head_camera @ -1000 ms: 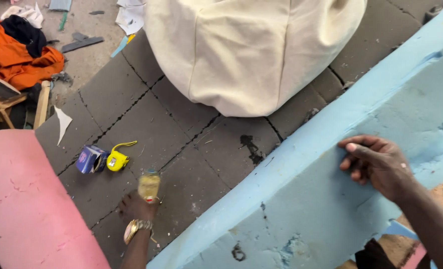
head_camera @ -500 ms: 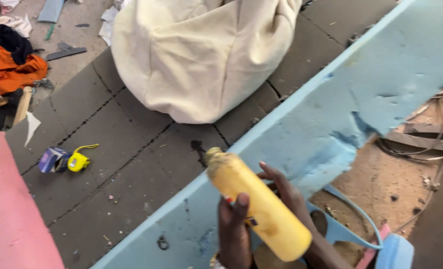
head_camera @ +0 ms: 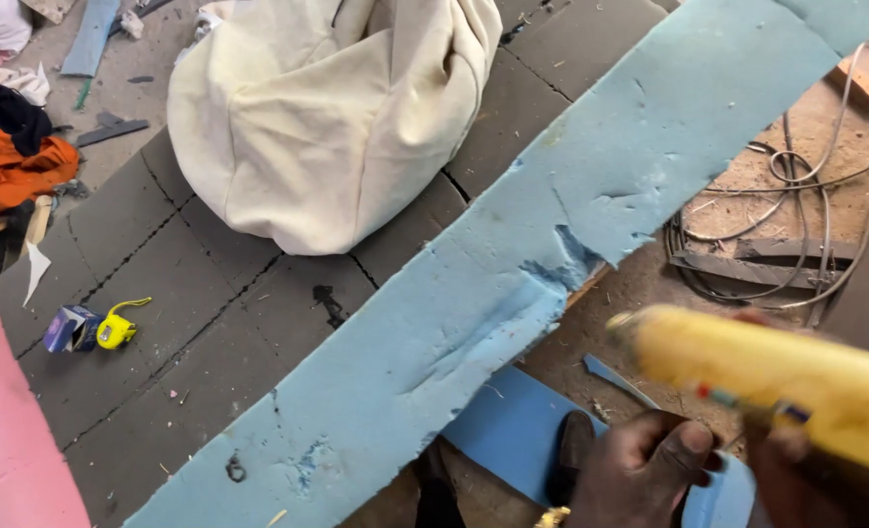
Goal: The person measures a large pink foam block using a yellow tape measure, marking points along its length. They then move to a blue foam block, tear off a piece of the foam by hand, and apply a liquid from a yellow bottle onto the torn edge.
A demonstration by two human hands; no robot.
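A blurred yellow bottle [head_camera: 777,376] lies almost level across the lower right, its nozzle end pointing left. My right hand [head_camera: 811,479] grips it from underneath. Just left of it, below the bottle's nozzle end, is my left hand [head_camera: 640,467] with its fingers curled into a fist and a gold watch at the wrist. A long light-blue foam slab [head_camera: 513,293] runs diagonally from the lower left to the upper right, with a torn dent near its middle. Both hands are below its near edge.
A cream bean bag [head_camera: 327,127] sits on dark grey foam tiles [head_camera: 190,372]. A yellow tape measure [head_camera: 114,330] and a small blue box [head_camera: 68,328] lie at the left, pink foam [head_camera: 4,440] at the lower left, orange cloth [head_camera: 14,166] beyond. Cables [head_camera: 796,225] coil on the dusty floor at the right.
My left hand picked the yellow bottle up off the grey tiles and brought it over the blue slab. The bottle now lies level in my right hand, farther right.
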